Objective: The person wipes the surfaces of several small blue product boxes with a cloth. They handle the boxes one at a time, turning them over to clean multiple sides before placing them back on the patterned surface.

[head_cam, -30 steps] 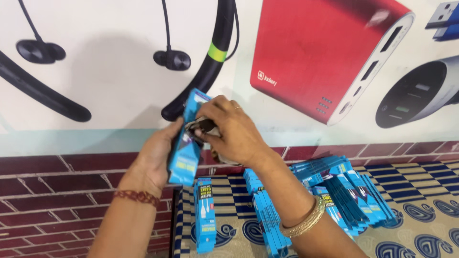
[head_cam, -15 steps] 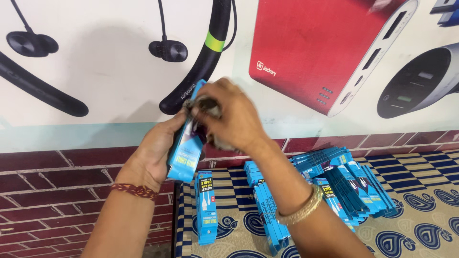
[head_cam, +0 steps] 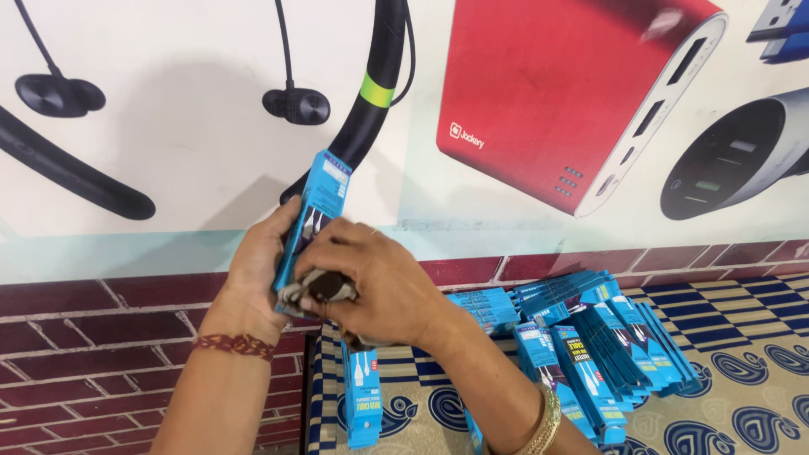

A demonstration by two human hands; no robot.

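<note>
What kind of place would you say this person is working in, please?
Probably a small phone-accessory shop or packing spot. A wall poster shows earphones, a power bank and chargers. Many slim blue cable boxes lie piled on a patterned cloth. The left hand holds another blue box while the right hand grips a coiled cable.

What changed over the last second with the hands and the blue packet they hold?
The right hand slid from the top of the blue packet down to its lower end, where it now pinches a coiled cable; the packet's top is now uncovered. The left hand still grips the packet, and the pile of blue packets on the patterned cloth is unchanged.
</note>
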